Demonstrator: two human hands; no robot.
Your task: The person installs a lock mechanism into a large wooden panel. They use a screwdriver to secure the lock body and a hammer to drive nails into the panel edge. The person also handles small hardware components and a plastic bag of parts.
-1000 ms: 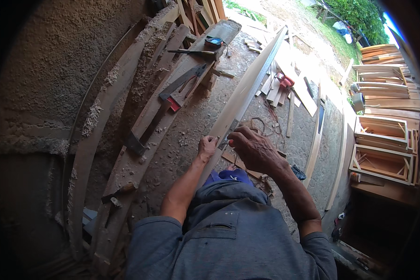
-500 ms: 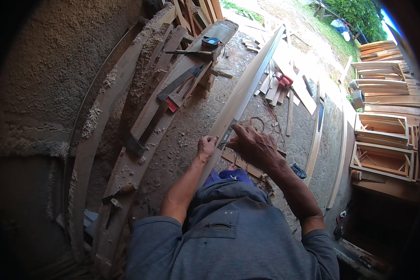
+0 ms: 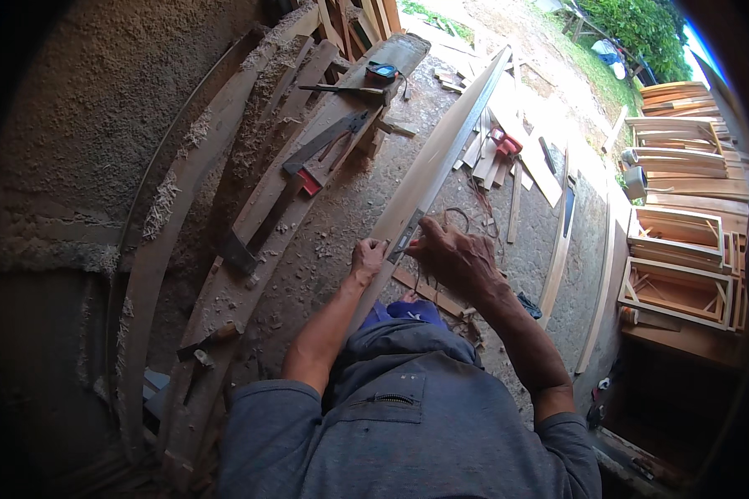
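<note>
A small metal ruler (image 3: 408, 233) is pressed onto the long wooden plank (image 3: 441, 158) by the left hand (image 3: 368, 258), while a pencil (image 3: 409, 247), at the ruler's three o'clock, is gripped by the right hand (image 3: 453, 259).

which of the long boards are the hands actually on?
The pale board running up the middle: left hand and right hand both rest on its near end. The sawdust-covered boards to the left lie untouched.
</note>
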